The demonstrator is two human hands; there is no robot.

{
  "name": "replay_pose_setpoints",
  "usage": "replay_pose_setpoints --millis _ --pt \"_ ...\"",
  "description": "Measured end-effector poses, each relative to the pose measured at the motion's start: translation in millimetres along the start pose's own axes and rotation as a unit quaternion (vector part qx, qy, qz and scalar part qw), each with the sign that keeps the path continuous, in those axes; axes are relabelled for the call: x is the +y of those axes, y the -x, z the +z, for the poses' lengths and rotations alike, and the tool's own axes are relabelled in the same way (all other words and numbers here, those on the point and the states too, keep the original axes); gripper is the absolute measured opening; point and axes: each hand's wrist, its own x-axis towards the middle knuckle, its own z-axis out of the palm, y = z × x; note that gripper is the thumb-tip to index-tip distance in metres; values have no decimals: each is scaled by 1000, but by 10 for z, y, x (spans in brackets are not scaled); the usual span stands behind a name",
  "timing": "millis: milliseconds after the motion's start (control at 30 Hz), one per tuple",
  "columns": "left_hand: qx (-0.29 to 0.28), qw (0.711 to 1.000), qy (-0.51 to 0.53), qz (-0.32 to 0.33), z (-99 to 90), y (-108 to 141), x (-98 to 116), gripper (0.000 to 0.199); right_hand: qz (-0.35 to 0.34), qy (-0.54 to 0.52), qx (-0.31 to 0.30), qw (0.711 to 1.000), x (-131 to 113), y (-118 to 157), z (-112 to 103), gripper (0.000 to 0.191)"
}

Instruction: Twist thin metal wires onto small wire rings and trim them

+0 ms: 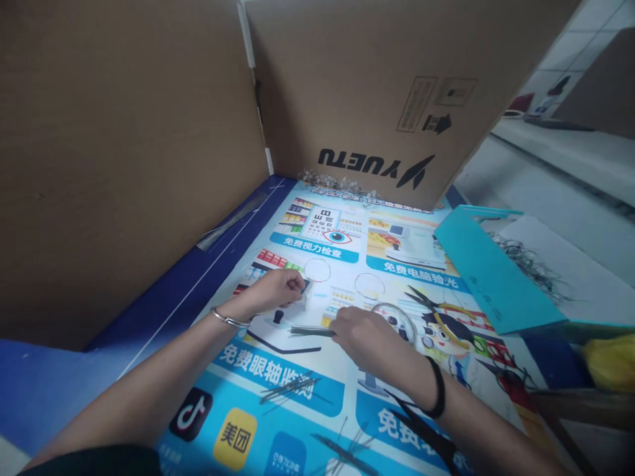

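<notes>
My left hand (284, 289) is closed in a pinch over the printed sheet (317, 363); what its fingertips hold is too fine to make out. To its right, my right hand (360, 334) is closed round a small bundle of thin dark wires (308, 330), whose ends stick out to the left. Just beyond the hands lie two thin wire rings (317, 270). A clear round roll (413, 325), perhaps tape, sits partly behind my right hand. Nearer me are a loose bundle of cut wires (290, 390) and another wire bundle (347, 451).
Tall cardboard panels (347, 86) stand at the left and back. Scissors (436, 305) with yellowish handles lie right; a black-handled tool (429, 433) is under my right forearm. A turquoise box (496, 277) holds tangled wires (530, 264). Clear plastic bits (340, 184) line the back.
</notes>
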Motion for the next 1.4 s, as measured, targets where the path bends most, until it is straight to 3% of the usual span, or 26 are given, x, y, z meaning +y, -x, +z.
replay_pose_setpoints --millis 233,533,667,767,867,933,1000,1200,1400 --pt "49 984 -165 49 -10 13 13 14 -53 92 18 994 -51 19 25 14" --pt "97 903 -411 75 35 118 136 18 -75 112 11 991 -8 7 31 16" --pt "112 881 -449 99 56 178 225 23 -57 104 -3 993 11 4 2 19" --pt "60 900 -400 163 72 225 314 24 -48 95 -19 994 28 5 -42 21" --pt "-36 921 -323 213 94 291 410 21 -37 90 -25 995 52 7 -91 22" --pt "-98 922 -298 226 115 341 460 19 -24 80 -33 996 71 7 -119 23" --pt "-120 913 -314 231 143 384 485 17 -14 71 -35 997 92 9 -136 23" --pt "-44 854 -456 246 238 423 431 15 -11 80 3 997 128 14 -138 21" --pt "16 809 -525 265 323 402 437 13 6 93 41 995 92 18 -179 16"
